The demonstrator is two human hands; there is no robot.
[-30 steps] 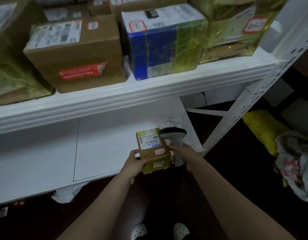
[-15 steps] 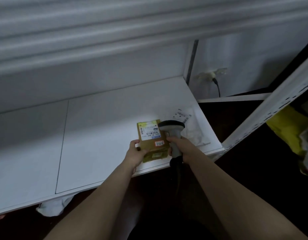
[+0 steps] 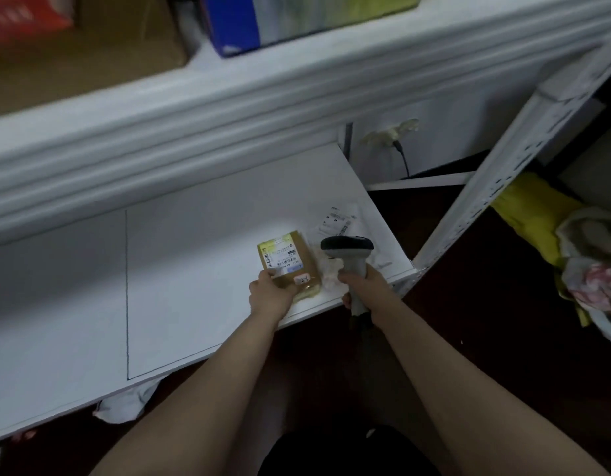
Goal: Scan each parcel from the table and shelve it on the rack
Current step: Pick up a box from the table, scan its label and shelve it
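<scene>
A small yellow-brown parcel (image 3: pixel 290 261) with a white barcode label and a small red-edged sticker lies on the lower white shelf (image 3: pixel 194 269) of the rack, near its front edge. My left hand (image 3: pixel 268 293) grips the parcel's near left corner. To the parcel's right, my right hand (image 3: pixel 364 288) grips the handle of a grey barcode scanner (image 3: pixel 348 250), whose dark head sits above the shelf.
A white plastic mailer (image 3: pixel 341 225) with a label lies on the shelf behind the scanner. Brown (image 3: pixel 91 46) and blue (image 3: pixel 238 25) boxes fill the upper shelf. The rack's perforated white post (image 3: pixel 503 173) slants at right, with yellow (image 3: pixel 534 218) and white bags (image 3: pixel 592 269) beyond it.
The parcel has gone from in front of the rack onto the lower shelf, with my left hand still on it. My right hand and the scanner moved along; the view tilted.
</scene>
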